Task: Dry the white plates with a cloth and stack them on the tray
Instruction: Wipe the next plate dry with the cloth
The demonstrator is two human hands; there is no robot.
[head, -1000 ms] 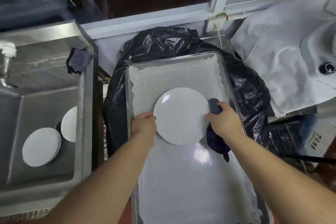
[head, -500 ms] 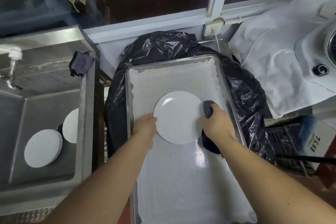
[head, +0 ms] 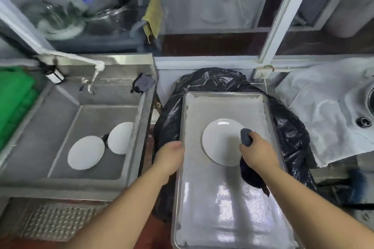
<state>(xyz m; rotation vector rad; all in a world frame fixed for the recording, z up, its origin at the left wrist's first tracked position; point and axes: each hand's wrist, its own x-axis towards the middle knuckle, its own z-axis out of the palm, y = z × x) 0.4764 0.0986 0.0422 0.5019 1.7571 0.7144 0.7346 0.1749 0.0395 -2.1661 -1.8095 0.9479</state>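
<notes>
Resting flat on tray (head: pixel 273 133), white plate (head: pixel 220 141); right hand (head: pixel 258 150) grips dark cloth (head: pixel 245 137); left hand (head: pixel 171 154) holds nothing, fingers loosely curled. Risk: sink (head: pixel 60 184) plates wet, may slip.

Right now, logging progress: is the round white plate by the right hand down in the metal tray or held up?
Down: the round white plate lies flat on the metal tray liner.

Left hand (head: pixel 171 154) released plate (head: pixel 221 141), moved left past tray (head: pixel 181 119) edge.
</notes>
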